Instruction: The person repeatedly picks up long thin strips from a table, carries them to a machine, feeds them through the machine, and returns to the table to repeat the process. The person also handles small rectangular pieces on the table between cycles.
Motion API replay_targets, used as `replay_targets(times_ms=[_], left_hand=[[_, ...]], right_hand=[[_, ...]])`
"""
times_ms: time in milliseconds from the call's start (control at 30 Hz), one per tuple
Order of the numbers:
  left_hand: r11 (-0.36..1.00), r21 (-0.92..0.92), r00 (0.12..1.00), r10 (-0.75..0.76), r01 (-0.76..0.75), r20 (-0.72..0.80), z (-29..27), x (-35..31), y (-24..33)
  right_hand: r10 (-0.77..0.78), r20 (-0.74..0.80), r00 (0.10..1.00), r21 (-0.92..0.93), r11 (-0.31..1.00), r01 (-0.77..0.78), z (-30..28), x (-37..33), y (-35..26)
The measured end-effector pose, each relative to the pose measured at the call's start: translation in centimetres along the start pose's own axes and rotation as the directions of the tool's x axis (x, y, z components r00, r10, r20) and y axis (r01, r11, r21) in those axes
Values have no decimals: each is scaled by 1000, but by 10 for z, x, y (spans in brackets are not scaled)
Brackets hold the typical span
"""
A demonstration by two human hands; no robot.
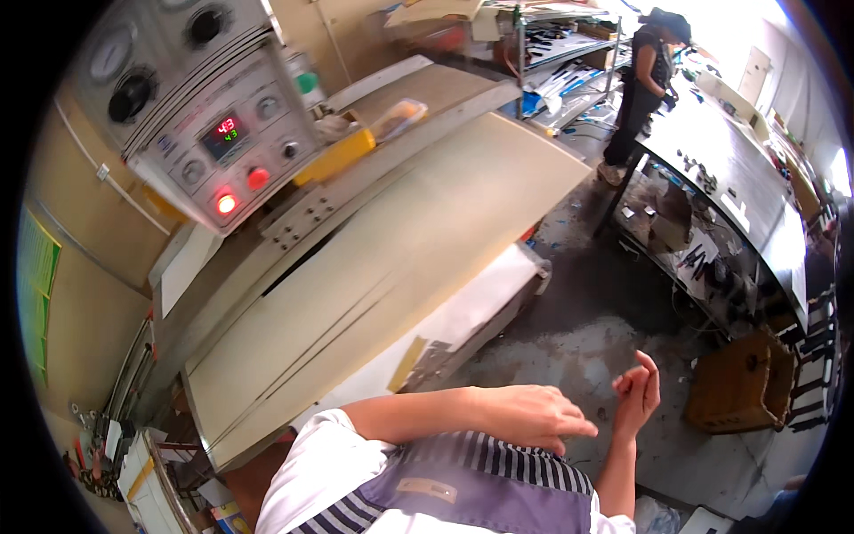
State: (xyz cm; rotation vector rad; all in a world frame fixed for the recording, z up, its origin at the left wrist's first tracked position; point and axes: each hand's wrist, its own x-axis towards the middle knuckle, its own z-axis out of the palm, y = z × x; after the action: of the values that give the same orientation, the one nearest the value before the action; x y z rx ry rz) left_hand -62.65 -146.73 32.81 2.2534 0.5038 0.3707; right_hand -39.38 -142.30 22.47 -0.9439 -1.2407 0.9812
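My left hand (534, 416) is held in front of my apron, palm down, with its fingers loosely stretched toward the right and nothing visible in them. Close beside it, my right hand (636, 392) is raised with one finger extended and the others partly curled; no object shows in it. Both hands are in the air, apart from each other. Left of them is a machine with a broad cream-coloured board (400, 240) slanting across its front. Thin dark lines run along the board's near part. Above it is a grey control panel (222, 133) with dials, a lit display and a glowing red button.
A yellow tray (338, 156) sits on the machine's ledge. To the right are a cardboard box (743, 383) on the floor and a long metal table (747, 205) with small dark pieces. A person (645, 84) in dark clothes stands at that table, near a loaded shelf rack (569, 58).
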Motion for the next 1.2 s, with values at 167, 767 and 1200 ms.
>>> replay_targets(times_ms=[167,767,1200], left_hand=[[996,-84,999,38,-41,-39,15,144,-46],[518,186,469,-847,835,252,76,210,-472],[824,105,830,-556,557,-40,-85,590,-617]], right_hand=[[68,-255,965,-126,987,-102,-158,14,27],[240,-669,703,-129,895,-428,-380,186,124],[366,-763,534,-100,748,-656,-496,324,227]])
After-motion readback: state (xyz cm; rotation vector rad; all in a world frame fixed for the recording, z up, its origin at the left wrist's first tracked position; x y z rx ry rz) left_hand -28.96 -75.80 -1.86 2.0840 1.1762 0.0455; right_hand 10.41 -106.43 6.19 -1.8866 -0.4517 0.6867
